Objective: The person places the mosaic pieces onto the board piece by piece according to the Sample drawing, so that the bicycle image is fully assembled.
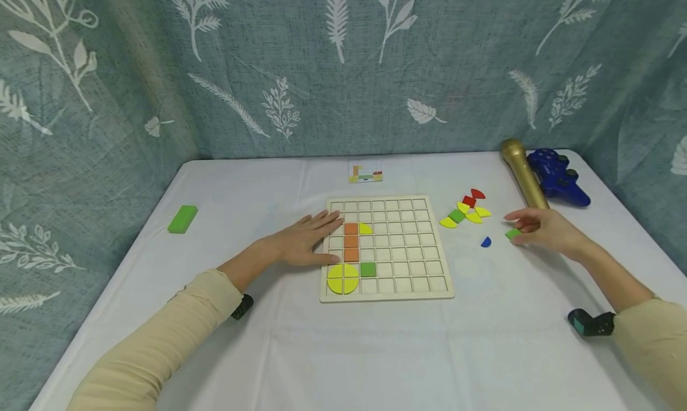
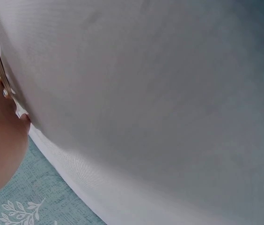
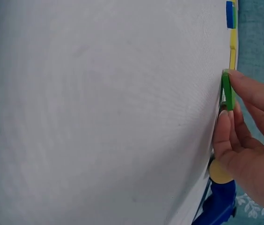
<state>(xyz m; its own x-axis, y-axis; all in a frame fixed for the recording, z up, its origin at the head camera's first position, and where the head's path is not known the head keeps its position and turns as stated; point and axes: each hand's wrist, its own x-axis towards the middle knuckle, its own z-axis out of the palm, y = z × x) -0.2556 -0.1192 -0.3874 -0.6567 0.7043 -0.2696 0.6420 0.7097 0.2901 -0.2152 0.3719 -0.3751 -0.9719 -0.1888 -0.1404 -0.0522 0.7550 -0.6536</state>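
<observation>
My left hand (image 1: pixel 303 241) lies with extended fingers on the left edge of a pale gridded board (image 1: pixel 386 299); its wrist view shows only part of the hand by the board's edge. On the board are orange squares (image 1: pixel 351 241), a green square (image 1: pixel 368 269), a lone yellow quarter circle (image 1: pixel 365 228) and yellow quarters forming a circle (image 1: pixel 343 278). To the right of the board, my right hand (image 1: pixel 553 232) pinches a green tile (image 3: pixel 227 89) between thumb and fingertips, tilted at the tabletop. Left of that hand lies a small blue piece (image 1: pixel 485 242).
Loose yellow, red and green tiles (image 1: pixel 456 215) lie right of the board. A patterned card (image 1: pixel 365 172) is behind it. A gold microphone (image 1: pixel 523 172) and blue game controller (image 1: pixel 558 177) occupy the back right. A green block (image 1: pixel 183 219) sits far left.
</observation>
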